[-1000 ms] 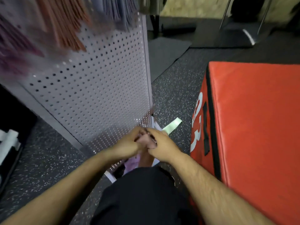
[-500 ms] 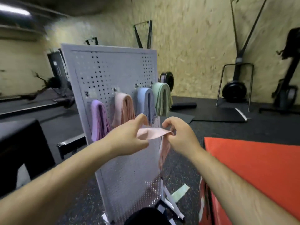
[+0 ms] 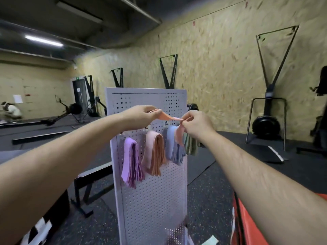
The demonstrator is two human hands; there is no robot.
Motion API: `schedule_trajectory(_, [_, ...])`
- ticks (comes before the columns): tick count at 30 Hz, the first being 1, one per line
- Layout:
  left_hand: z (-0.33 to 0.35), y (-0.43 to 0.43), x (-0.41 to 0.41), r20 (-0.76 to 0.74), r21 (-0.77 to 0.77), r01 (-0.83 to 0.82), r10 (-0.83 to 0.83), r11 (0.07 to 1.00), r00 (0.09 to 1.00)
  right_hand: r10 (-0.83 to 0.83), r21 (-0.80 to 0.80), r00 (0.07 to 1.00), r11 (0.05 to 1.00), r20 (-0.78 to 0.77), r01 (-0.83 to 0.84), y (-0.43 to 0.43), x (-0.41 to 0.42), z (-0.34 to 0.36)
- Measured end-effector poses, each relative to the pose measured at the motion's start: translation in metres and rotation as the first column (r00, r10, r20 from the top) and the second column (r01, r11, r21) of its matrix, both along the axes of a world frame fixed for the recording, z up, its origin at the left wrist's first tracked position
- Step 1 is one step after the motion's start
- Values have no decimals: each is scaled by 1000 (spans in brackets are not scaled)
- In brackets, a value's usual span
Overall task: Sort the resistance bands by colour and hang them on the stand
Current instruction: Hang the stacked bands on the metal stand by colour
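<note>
Head camera: a peach-pink stretchy resistance band (image 3: 168, 117) is pinched taut between the left hand (image 3: 141, 114) and right hand (image 3: 196, 124), before the top of the white perforated metal stand (image 3: 150, 200). A purple bundle (image 3: 131, 161), peach bundle (image 3: 154, 152), blue bundle (image 3: 174, 145) and green bundle (image 3: 192, 146) are already hung; one pale green band (image 3: 210, 241) is left on the floor, near right.

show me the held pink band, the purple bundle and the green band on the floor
held pink band (image 3: 168, 117): head view, middle of its stretched span
purple bundle (image 3: 131, 160): head view, middle of its hanging folds
green band (image 3: 211, 241): head view, middle of the visible strip
</note>
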State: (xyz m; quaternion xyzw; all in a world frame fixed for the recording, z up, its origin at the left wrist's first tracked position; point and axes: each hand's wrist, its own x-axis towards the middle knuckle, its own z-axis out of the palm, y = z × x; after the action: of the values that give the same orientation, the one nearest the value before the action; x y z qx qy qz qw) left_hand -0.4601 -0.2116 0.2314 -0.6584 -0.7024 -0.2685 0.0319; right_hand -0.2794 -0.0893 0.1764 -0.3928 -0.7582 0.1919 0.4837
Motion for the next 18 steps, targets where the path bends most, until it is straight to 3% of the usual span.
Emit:
schedule_trajectory(7, [-21, 32, -35, -52, -16, -132, 131, 991, 990, -8, -36, 1000, 999, 29, 9, 19, -38, 1])
schedule_trajectory(11, [-34, 40, -39, -173, -76, -258, 242, 963, 955, -11, -53, 997, 998, 74, 15, 23, -56, -8])
schedule_trajectory(18, [-44, 51, -40, -130, -116, -230, 215, 966, 968, -15, -109, 995, 994, 101, 26, 33, -68, -31])
